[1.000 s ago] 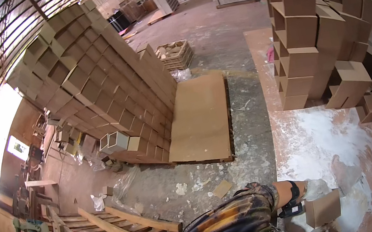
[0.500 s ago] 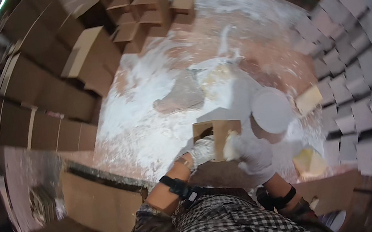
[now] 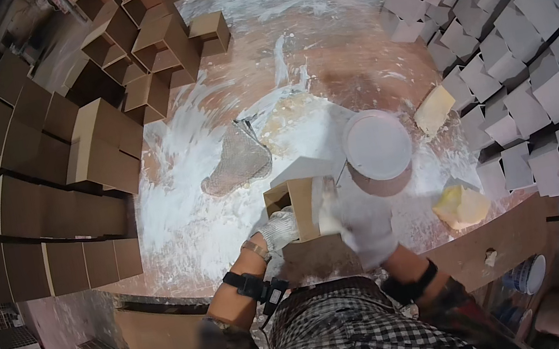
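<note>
Centrally, low in the frame, my gloved left hand (image 3: 278, 229) held a small brown box (image 3: 304, 209) over the near part of the desk (image 3: 350, 22), its fingers closed about the open left side. My gloved right hand (image 3: 370, 227) was at the box's right side, blurred, with something whitish at its fingertips; I could not tell whether that hand was closed around it. The desk was smeared with white across much of its reddish-brown top. Just to the right of my right hand's upper side stood a round white tub (image 3: 378, 145), and a crumpled grey mesh cloth (image 3: 239, 162) lay left of centre. Two yellowish blocks, an upper block (image 3: 435, 110) and a lower block (image 3: 462, 207), sat right of the tub, near the stacked pale grey boxes (image 3: 531, 77) that filled the right of the frame. Brown boxes (image 3: 50, 194) were stacked along the left, with open-fronted ones (image 3: 164, 49) at the upper left.
</note>
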Action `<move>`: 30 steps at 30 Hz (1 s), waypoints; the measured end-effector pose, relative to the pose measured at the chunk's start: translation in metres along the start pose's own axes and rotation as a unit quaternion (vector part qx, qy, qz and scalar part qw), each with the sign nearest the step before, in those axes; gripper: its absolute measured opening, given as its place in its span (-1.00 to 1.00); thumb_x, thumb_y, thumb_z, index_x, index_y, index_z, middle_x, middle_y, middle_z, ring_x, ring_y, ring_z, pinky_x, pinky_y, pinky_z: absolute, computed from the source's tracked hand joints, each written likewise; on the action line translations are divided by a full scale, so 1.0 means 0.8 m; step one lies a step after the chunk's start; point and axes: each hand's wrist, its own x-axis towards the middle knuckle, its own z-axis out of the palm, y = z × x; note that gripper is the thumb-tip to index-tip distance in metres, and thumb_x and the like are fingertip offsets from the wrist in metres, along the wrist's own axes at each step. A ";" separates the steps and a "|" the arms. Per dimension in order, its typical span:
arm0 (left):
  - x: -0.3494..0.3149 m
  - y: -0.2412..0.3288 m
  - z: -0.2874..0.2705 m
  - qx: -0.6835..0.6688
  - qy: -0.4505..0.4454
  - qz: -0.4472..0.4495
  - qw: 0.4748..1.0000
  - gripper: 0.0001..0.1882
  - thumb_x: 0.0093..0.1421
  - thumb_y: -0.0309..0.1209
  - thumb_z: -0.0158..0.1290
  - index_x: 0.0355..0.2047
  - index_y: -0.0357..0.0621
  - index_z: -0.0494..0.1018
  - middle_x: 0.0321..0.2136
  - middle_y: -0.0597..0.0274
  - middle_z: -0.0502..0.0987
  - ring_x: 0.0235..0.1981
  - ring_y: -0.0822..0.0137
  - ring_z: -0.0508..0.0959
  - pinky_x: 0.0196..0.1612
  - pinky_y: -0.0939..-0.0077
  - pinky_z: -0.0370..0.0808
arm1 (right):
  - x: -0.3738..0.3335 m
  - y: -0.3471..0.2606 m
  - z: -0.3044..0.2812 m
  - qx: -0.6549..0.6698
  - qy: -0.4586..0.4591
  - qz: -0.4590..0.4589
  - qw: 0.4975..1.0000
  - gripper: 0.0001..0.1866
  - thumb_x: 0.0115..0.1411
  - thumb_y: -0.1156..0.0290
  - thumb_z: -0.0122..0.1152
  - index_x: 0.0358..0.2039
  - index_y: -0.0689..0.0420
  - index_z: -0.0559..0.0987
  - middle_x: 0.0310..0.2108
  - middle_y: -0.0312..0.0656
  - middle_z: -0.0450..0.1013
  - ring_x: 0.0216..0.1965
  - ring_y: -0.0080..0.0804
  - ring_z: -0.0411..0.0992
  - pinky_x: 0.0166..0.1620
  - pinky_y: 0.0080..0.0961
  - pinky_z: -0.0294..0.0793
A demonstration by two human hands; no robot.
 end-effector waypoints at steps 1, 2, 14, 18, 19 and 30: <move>-0.001 0.000 -0.001 -0.001 0.022 0.027 0.999 -0.66 0.22 -0.25 -0.01 -0.07 -0.14 0.50 -0.17 -0.08 0.54 -0.18 0.01 0.56 -0.13 0.24 0.50 | -0.022 0.000 0.004 0.020 0.031 -0.035 0.999 -0.81 -0.01 0.62 0.18 -0.38 0.06 0.60 -0.46 -0.18 0.55 -0.44 -0.33 0.54 -0.40 -0.46 0.46; 0.001 -0.011 0.011 -0.001 0.033 0.041 0.999 -0.66 0.21 -0.26 -0.01 -0.08 -0.14 0.50 -0.19 -0.09 0.54 -0.19 -0.01 0.56 -0.13 0.21 0.51 | -0.033 0.003 0.005 0.040 0.062 -0.070 0.995 -0.80 -0.03 0.65 0.17 -0.39 0.08 0.59 -0.46 -0.16 0.54 -0.42 -0.30 0.53 -0.40 -0.46 0.46; 0.007 -0.040 0.045 -0.141 0.083 0.038 0.986 -0.66 0.14 -0.36 -0.05 -0.08 -0.12 0.51 -0.14 -0.11 0.52 -0.09 -0.05 0.52 -0.06 0.18 0.51 | 0.093 0.152 -0.065 -0.247 -0.116 0.294 0.916 -0.70 0.04 0.13 0.27 -0.25 0.00 0.65 -0.29 -0.13 0.58 -0.24 -0.25 0.56 -0.21 -0.33 0.48; -0.011 -0.034 0.039 -0.074 0.093 0.008 0.993 -0.65 0.17 -0.34 -0.07 -0.05 -0.10 0.50 -0.12 -0.12 0.52 -0.06 -0.02 0.52 -0.05 0.21 0.51 | 0.096 0.138 -0.064 -0.139 -0.139 0.292 0.936 -0.72 0.09 0.18 0.25 -0.23 0.03 0.64 -0.26 -0.13 0.58 -0.27 -0.30 0.54 -0.20 -0.39 0.49; -0.010 -0.033 0.037 -0.038 0.071 -0.010 0.997 -0.65 0.19 -0.31 -0.08 -0.04 -0.09 0.49 -0.13 -0.11 0.52 -0.07 -0.01 0.52 -0.05 0.22 0.51 | 0.098 0.130 -0.071 -0.164 -0.161 0.282 0.931 -0.72 0.08 0.20 0.25 -0.22 0.04 0.64 -0.25 -0.13 0.58 -0.28 -0.30 0.54 -0.21 -0.41 0.49; 0.010 -0.060 0.070 -0.426 0.126 -0.046 0.895 -0.61 0.23 -0.16 -0.04 -0.04 -0.09 0.48 -0.14 -0.03 0.54 -0.11 0.04 0.55 -0.07 0.24 0.50 | 0.032 0.130 -0.064 -0.247 -0.077 0.237 0.936 -0.79 -0.03 0.33 0.30 -0.32 -0.18 0.69 -0.34 -0.22 0.59 -0.27 -0.20 0.55 -0.25 -0.33 0.49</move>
